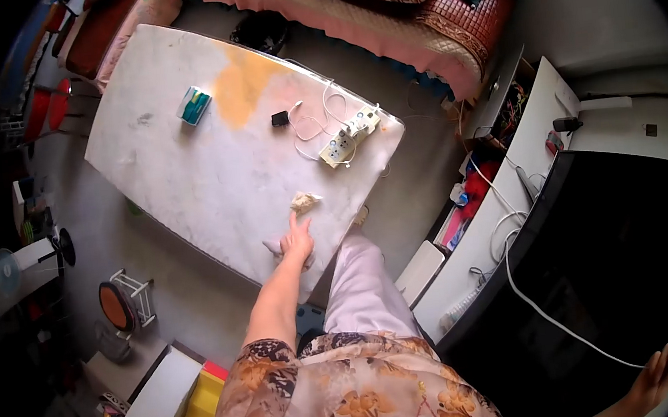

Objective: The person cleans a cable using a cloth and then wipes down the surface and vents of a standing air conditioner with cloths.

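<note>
My left hand (pixel 297 242) is over the near part of the pale tabletop (pixel 203 189), its index finger and thumb stretched out. The fingertip meets or almost meets a crumpled beige-white wad (pixel 303 202); I cannot tell whether they touch. A grey cloth (pixel 273 248) shows on both sides of this hand, apparently held by the curled fingers. At the far lower right, my right hand (pixel 662 376) lies against the edge of a large black television (pixel 597 263), fingers extended. A white cable (pixel 559 330) runs across the screen to that hand.
On the table are a teal-and-white box (pixel 195 106), a black adapter (pixel 280 119) and power strips (pixel 350 137) with white cords. A bed (pixel 364 24) stands behind, a cluttered cabinet (pixel 476 219) on the right. A round orange-topped stool (pixel 117 306) stands on the left floor.
</note>
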Demonstrator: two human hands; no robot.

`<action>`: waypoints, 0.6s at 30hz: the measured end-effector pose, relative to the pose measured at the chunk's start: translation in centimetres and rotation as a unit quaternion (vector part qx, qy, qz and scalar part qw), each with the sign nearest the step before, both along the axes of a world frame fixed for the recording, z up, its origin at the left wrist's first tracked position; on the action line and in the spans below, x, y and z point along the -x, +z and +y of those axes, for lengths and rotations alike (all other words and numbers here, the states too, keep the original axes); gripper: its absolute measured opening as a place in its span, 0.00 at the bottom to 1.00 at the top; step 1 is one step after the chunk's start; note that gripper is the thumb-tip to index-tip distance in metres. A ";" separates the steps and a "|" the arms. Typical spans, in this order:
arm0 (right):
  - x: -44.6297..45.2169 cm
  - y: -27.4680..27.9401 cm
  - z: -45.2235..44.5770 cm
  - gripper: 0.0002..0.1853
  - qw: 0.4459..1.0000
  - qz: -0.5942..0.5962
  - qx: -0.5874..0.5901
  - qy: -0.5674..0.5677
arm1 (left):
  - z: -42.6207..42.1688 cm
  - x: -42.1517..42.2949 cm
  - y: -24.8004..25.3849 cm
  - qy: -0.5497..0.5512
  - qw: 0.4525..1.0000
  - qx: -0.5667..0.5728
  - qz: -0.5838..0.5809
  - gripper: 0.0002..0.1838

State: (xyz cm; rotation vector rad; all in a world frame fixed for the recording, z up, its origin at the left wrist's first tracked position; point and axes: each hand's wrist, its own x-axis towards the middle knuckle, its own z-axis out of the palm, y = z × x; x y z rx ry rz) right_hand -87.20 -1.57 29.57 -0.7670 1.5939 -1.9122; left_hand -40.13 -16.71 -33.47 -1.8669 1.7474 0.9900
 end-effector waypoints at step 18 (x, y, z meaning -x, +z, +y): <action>10.3 10.5 2.8 0.15 0.790 0.512 -0.182 -0.284 | -4.1 8.2 -6.3 0.018 0.989 -0.147 -0.004 0.41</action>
